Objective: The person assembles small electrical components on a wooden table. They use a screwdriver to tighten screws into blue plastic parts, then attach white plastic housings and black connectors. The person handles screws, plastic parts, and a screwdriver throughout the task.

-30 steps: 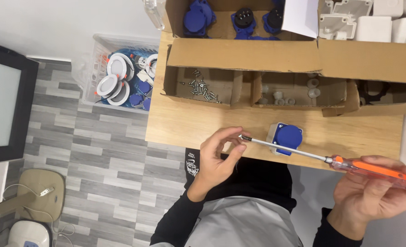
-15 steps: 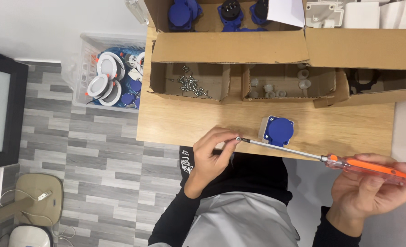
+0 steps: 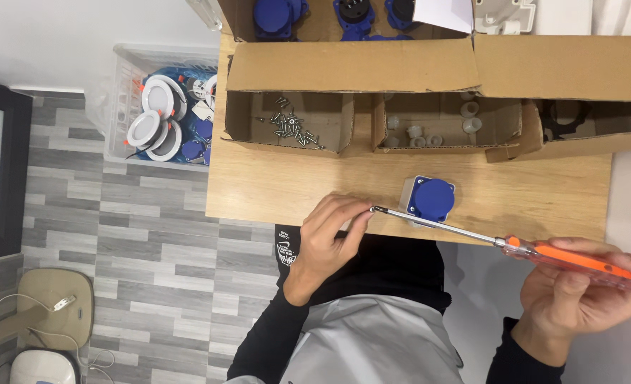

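the right hand point(image 3: 586, 291) wraps its fingers around the orange, clear-handled screwdriver point(image 3: 536, 250), whose long steel shaft runs up and left to end at the left hand point(image 3: 330, 238). the left hand's thumb and fingertips are pressed together in a pinch right at the tip; what they pinch is too small to see, so i cannot tell whether it is a screw. just beyond the shaft, a grey socket box with a round blue hinged lid point(image 3: 428, 199) sits on the light wooden table point(image 3: 280, 188) near its front edge, touched by neither hand. behind it stand open cardboard boxes: one with loose small metal screws point(image 3: 293, 126), one with small pale plastic fittings point(image 3: 436, 124). judging by this, the tool is only being loaded or set, and any fastening on the socket box looks not yet begun.
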